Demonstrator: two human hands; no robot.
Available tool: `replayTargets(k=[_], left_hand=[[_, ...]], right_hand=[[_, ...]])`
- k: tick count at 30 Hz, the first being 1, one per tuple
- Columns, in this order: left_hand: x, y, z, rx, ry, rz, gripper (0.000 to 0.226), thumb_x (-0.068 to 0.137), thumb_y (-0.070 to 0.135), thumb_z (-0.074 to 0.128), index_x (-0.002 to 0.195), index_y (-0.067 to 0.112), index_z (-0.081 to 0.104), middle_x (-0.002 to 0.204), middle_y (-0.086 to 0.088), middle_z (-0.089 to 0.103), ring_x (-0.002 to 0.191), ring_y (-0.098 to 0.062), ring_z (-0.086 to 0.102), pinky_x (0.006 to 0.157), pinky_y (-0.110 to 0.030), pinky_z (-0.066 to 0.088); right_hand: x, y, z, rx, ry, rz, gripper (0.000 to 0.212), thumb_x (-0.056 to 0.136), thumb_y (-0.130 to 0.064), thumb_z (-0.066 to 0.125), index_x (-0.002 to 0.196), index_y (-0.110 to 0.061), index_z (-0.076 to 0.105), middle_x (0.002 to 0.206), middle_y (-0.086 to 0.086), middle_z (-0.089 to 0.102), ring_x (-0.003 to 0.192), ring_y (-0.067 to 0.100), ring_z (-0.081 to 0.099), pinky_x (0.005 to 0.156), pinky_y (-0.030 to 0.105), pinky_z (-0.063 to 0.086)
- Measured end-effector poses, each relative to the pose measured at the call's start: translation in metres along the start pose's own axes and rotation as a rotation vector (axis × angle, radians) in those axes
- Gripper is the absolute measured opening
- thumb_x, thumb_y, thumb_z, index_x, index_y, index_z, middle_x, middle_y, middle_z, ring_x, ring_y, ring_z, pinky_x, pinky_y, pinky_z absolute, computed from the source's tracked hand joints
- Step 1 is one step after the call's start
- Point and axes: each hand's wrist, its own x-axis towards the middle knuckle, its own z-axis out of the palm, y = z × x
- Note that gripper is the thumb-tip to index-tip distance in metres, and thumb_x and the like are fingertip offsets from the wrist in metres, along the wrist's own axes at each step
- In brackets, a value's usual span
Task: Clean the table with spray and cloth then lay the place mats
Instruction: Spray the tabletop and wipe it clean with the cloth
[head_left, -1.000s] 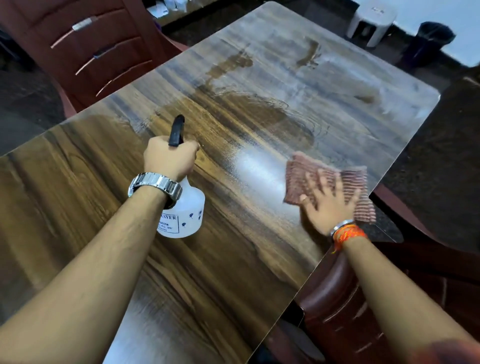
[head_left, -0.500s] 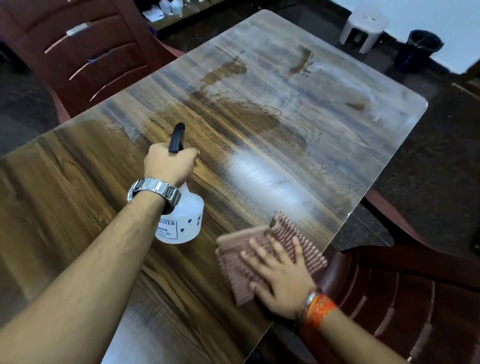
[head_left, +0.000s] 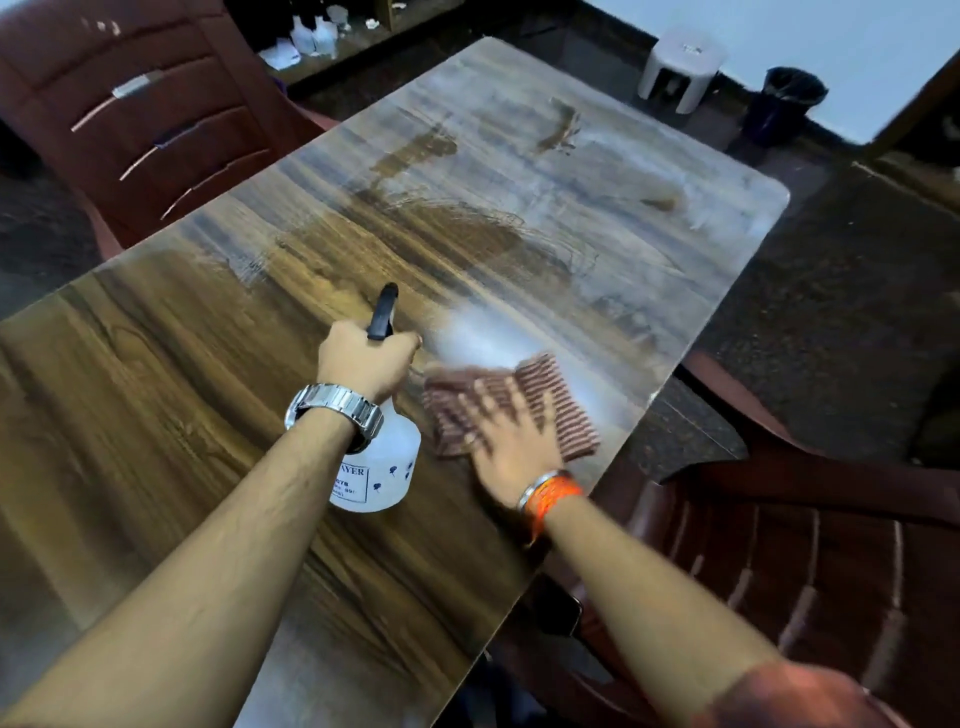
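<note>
Item: table (head_left: 171, 395), wood-grain, glossy. We see the half nearest us dark and clean; toward 12 and 1 o'clock it carries a pale, streaky film.

Item: bottle (head_left: 382, 470), white, printed label, black trigger head. It stands upright near the table's middle. Our left hand (head_left: 363, 361) is closed around its neck, steel watch (head_left: 335, 408) on that wrist.

Item: cloth (head_left: 550, 395), reddish-brown, ribbed. It lies flat on the table just at 3 o'clock of the bottle, close to the table's edge. Our right hand (head_left: 511, 441) presses on it, palm down, fingers spread and blurred; an orange band (head_left: 553, 496) sits on that wrist.

Item: chairs, dark red plastic. One chair (head_left: 140, 114) stands at 10 o'clock beyond the table; a second chair (head_left: 810, 566) at 4 o'clock, just beside the table's edge.

Item: stool (head_left: 683, 70), white, on the floor at 1 o'clock, well apart from the table; a dark bin (head_left: 784, 104) stands next to it.

Item: place mats. We find none in view.
</note>
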Motion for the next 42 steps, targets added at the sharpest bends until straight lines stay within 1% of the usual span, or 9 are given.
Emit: replayTargets(k=[4,8,12,19,22,24,26,38,42], left_hand=[[-0.041,0.010,0.028,0.031,-0.046,0.050,0.034,0.077,0.025,0.069,0.087,-0.007,0.073,0.086,-0.022,0.075,0.066,-0.026,0.059,0.058,-0.029,0.043],[-0.095,0.033,0.062,0.052,-0.069,0.104,0.033,0.079,0.025,0.068,0.084,-0.008,0.072,0.080,-0.023,0.074,0.063,-0.031,0.061,0.055,-0.028,0.040],[-0.156,0.062,0.107,0.000,-0.044,0.132,0.028,0.079,0.025,0.069,0.081,-0.002,0.075,0.074,-0.017,0.076,0.068,-0.034,0.069,0.055,-0.029,0.045],[-0.278,0.108,0.202,-0.061,0.032,0.137,0.031,0.077,0.026,0.069,0.082,-0.003,0.075,0.075,-0.019,0.075,0.074,-0.038,0.072,0.061,-0.034,0.052],[-0.314,0.130,0.239,-0.092,0.019,0.103,0.034,0.069,0.033,0.065,0.078,0.002,0.074,0.073,-0.014,0.076,0.077,-0.036,0.073,0.072,-0.042,0.060],[-0.325,0.144,0.261,-0.136,0.014,0.078,0.036,0.064,0.039,0.064,0.076,0.006,0.074,0.071,-0.011,0.076,0.075,-0.034,0.074,0.076,-0.046,0.062],[-0.324,0.155,0.278,-0.157,0.015,0.057,0.039,0.061,0.043,0.065,0.075,0.007,0.074,0.069,-0.010,0.076,0.072,-0.034,0.074,0.074,-0.047,0.063],[-0.223,0.208,0.356,-0.268,0.143,-0.072,0.027,0.070,0.034,0.067,0.069,0.008,0.075,0.060,-0.010,0.074,0.050,-0.025,0.065,0.071,-0.044,0.063],[-0.184,0.236,0.374,-0.327,0.186,-0.128,0.041,0.071,0.038,0.066,0.076,-0.002,0.074,0.053,-0.009,0.068,0.047,-0.025,0.061,0.059,-0.035,0.056]], right_hand=[[-0.030,-0.012,-0.006,0.317,-0.145,-0.200,0.046,0.101,-0.044,0.027,0.146,-0.038,0.029,0.155,-0.014,0.027,0.147,0.015,0.010,0.115,0.051,-0.012],[-0.055,0.045,-0.046,0.949,-0.072,0.087,0.035,0.101,-0.035,0.042,0.130,-0.021,0.056,0.129,0.003,0.060,0.122,0.019,0.052,0.109,0.032,0.033],[-0.093,0.122,-0.093,1.342,0.159,0.286,0.039,0.101,-0.031,0.043,0.130,-0.009,0.054,0.123,-0.001,0.057,0.117,0.011,0.050,0.110,0.029,0.033],[-0.176,0.257,-0.141,1.890,0.283,0.497,0.059,0.072,-0.063,0.059,0.124,-0.036,0.058,0.138,-0.007,0.053,0.129,0.020,0.048,0.110,0.052,0.034],[-0.196,0.299,-0.165,1.921,0.309,0.512,0.060,0.062,-0.068,0.062,0.117,-0.044,0.061,0.138,-0.007,0.053,0.130,0.025,0.047,0.108,0.053,0.035],[-0.202,0.320,-0.178,1.987,0.339,0.492,0.046,0.078,-0.059,0.060,0.120,-0.038,0.060,0.134,-0.003,0.057,0.120,0.025,0.054,0.103,0.049,0.041],[-0.199,0.337,-0.184,2.056,0.358,0.453,0.040,0.092,-0.045,0.052,0.128,-0.027,0.057,0.131,0.001,0.060,0.117,0.028,0.056,0.101,0.049,0.043],[-0.078,0.427,-0.196,1.957,0.061,0.420,0.038,0.095,-0.047,0.045,0.127,-0.030,0.057,0.131,0.001,0.059,0.121,0.027,0.054,0.105,0.051,0.040],[-0.027,0.440,-0.205,1.881,0.027,0.362,0.048,0.087,-0.049,0.050,0.130,-0.028,0.056,0.131,0.001,0.060,0.121,0.026,0.055,0.106,0.051,0.039]])
